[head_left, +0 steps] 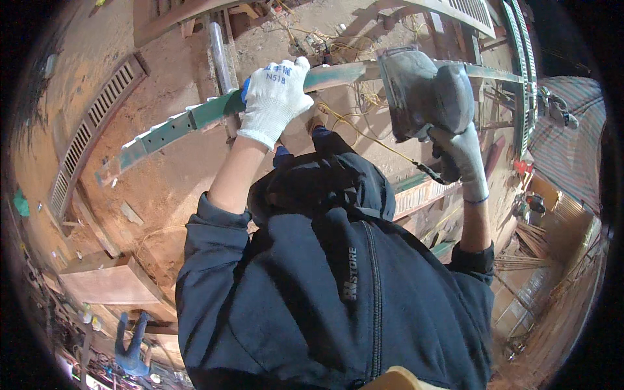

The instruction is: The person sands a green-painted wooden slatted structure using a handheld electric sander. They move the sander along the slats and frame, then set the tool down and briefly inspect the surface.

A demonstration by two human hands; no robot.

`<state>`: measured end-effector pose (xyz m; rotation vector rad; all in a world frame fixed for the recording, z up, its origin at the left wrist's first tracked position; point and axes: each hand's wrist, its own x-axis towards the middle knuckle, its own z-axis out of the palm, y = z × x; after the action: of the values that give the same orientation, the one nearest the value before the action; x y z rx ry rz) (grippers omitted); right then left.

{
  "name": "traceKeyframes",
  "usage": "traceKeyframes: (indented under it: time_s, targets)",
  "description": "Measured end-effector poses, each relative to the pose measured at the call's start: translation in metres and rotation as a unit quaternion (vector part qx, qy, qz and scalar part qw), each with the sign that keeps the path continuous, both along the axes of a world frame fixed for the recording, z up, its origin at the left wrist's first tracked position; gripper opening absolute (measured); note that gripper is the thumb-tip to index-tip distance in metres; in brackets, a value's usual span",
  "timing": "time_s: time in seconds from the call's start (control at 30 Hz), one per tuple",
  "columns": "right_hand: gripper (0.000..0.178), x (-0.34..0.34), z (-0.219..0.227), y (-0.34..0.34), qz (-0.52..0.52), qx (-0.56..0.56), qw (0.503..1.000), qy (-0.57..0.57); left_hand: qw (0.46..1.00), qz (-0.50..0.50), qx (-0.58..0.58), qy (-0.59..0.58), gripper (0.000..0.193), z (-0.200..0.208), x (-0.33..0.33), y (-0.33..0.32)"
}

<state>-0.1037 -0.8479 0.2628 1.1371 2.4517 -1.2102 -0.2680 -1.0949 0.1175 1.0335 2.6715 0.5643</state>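
A long green-painted beam (pixel 162 134) with small dark slots runs across in front of me, its left part bare of things on top. My left hand (pixel 275 97), in a white knit glove, is closed over the beam near its middle; the fingertips are hidden behind it. To the right, a dusty grey power tool that looks like a belt sander (pixel 426 91) is against the beam and covers part of it. My gloved right hand (pixel 465 156) grips the tool's near end. A yellow cord (pixel 374 138) trails from there toward the floor.
A curved slatted frame (pixel 95 132) lies at the left, and another slatted panel (pixel 467 14) stands at the far right. Tangled cords (pixel 322 49) lie beyond the beam. A striped sheet (pixel 572 140) hangs at right. Another person's blue-clad legs (pixel 132 344) show lower left.
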Motion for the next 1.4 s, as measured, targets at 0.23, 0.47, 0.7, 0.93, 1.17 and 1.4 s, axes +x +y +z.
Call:
traceKeyframes:
  time_s: [0.23,0.47,0.7,0.93,1.17,1.4]
  targets:
    - [0.035,-0.056,-0.002,0.015,0.137,-0.001,0.99,0.015,0.998,-0.012,0.025,0.047,0.039,-0.001,0.004,-0.003]
    - [0.058,-0.087,0.004,-0.002,0.289,0.042,0.956,0.001,0.97,0.059,0.202,0.12,0.07,0.007,0.005,-0.023]
    - [0.059,-0.066,0.001,0.101,0.257,0.051,0.965,-0.03,0.958,0.207,0.023,0.2,0.062,0.008,0.035,-0.1]
    - [0.059,-0.059,-0.001,0.195,0.301,0.019,0.952,0.045,0.921,0.306,0.01,0.24,0.058,0.014,0.079,-0.086]
    - [0.044,-0.105,0.002,0.147,0.458,0.044,0.887,-0.028,0.927,0.224,0.282,0.106,0.063,0.046,0.061,0.018]
    - [0.04,-0.146,0.002,0.08,0.571,0.063,0.818,-0.007,0.856,0.17,0.449,-0.19,0.085,0.06,0.038,0.093]
